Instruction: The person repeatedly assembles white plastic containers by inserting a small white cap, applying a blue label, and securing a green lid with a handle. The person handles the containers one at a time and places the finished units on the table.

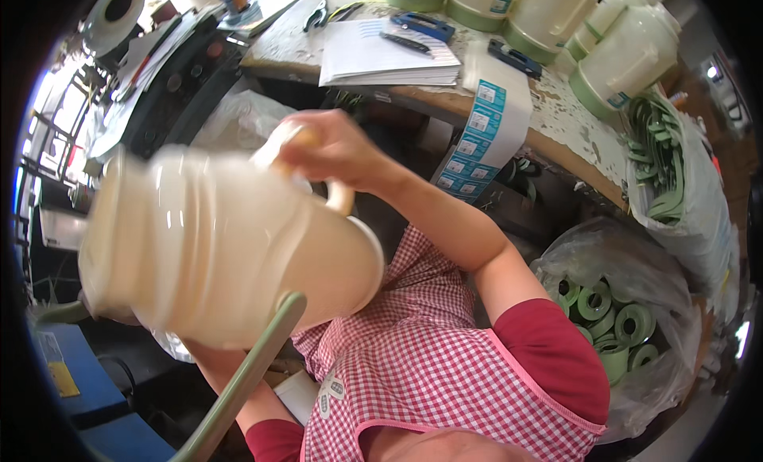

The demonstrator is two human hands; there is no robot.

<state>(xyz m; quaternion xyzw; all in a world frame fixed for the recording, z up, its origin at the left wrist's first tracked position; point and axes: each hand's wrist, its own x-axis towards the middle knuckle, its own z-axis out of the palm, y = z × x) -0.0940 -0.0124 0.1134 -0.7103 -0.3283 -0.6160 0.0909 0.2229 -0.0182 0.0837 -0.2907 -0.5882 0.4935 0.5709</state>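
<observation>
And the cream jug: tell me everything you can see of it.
The jug is cream, glossy and plastic-looking, with raised rings around its body and a loop handle. It is tipped on its side in front of the person, neck left, base right, blurred. The right hand is at the handle, its grip unclear; a green bar seems joined to the near side. The left forearm passes behind.

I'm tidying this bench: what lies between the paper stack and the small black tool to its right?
The label strip, its pale upper end, in the head view.
</observation>
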